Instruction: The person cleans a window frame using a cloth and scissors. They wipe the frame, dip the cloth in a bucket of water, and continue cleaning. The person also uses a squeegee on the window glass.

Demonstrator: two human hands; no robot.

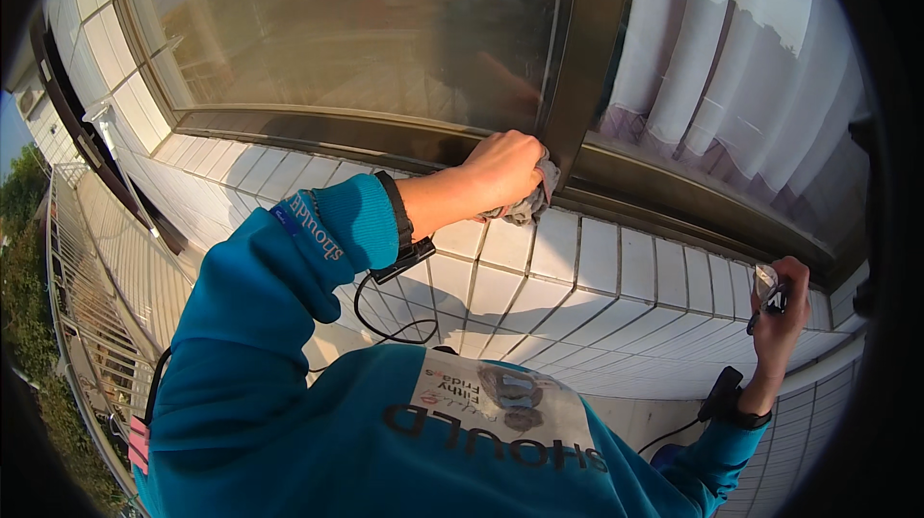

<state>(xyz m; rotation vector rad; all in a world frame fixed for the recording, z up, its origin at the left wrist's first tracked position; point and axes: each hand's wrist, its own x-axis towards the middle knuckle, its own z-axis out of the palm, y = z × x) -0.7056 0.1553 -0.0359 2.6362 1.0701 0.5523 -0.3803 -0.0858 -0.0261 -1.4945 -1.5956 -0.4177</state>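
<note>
My left hand (505, 168) grips a crumpled grey cloth (530, 202) at the lower corner of the brown metal window frame (588, 48), just above the white-tiled sill (505, 247). Left of the frame's upright, the glass pane (346, 34) shows streaks and a reflection of the hand. At the far right, my right hand (787, 301) is closed around a small object (765, 283) with a clear part and a black part; fingers hide much of it, so its kind is unclear. That hand is beside the sill's right end, below the curtained pane (715, 77).
White tiled wall (570, 330) drops below the sill. A black cable (397, 337) hangs near my left wrist; another runs from the black device (722, 391) on my right wrist. A white pole (126, 164) leans at left, near a metal balcony railing (94, 345), with greenery beyond.
</note>
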